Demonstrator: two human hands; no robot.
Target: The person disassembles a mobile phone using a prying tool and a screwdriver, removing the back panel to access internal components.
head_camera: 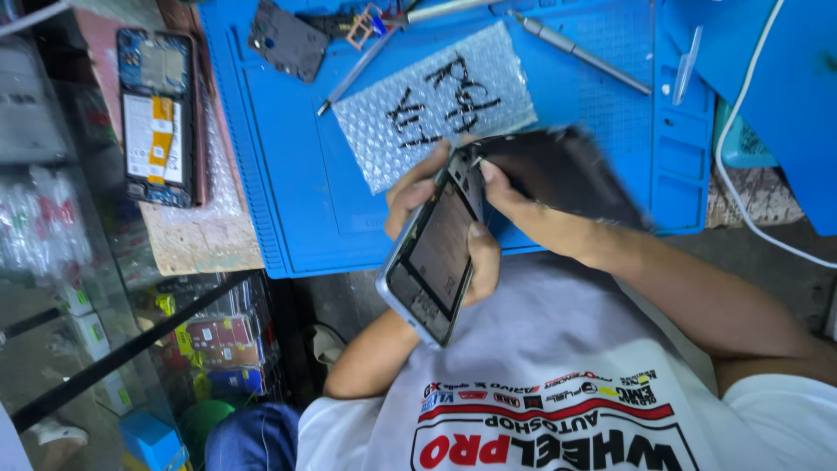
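A blue work mat (288, 174) covered the bench across the upper middle of the frame, with a glass display case (78, 331) at the lower left holding blurred packets. On the mat lay a sheet of bubble wrap (436, 96) with black marker scrawl, upper centre. Above it, a dark back cover (288, 39) sat at the mat's top edge, beside a slim metal tool (357, 70) lying slantwise. A second metal tool (580, 52) lay toward the upper right, near the mat's moulded compartments. A white cable (741, 174) ran down the right side. At the upper left, off the mat, an opened phone (157, 113) lay face down with its battery and boards exposed.

The phone frame (432, 257) was held in mid-air at centre frame, just below the bubble wrap, tilted with its lower end toward the person's chest. The left hand (436, 222) was wrapped around it, fingers curled behind the upper end, thumb pressed along the near edge. A dark panel (558, 170) stood lifted off the frame at its top end, blurred, spreading toward the right. The right hand (514, 201) had its fingertips pinched at the join where panel met frame; the panel hid the rest of its fingers. A white printed shirt (558, 392) filled the lower right.
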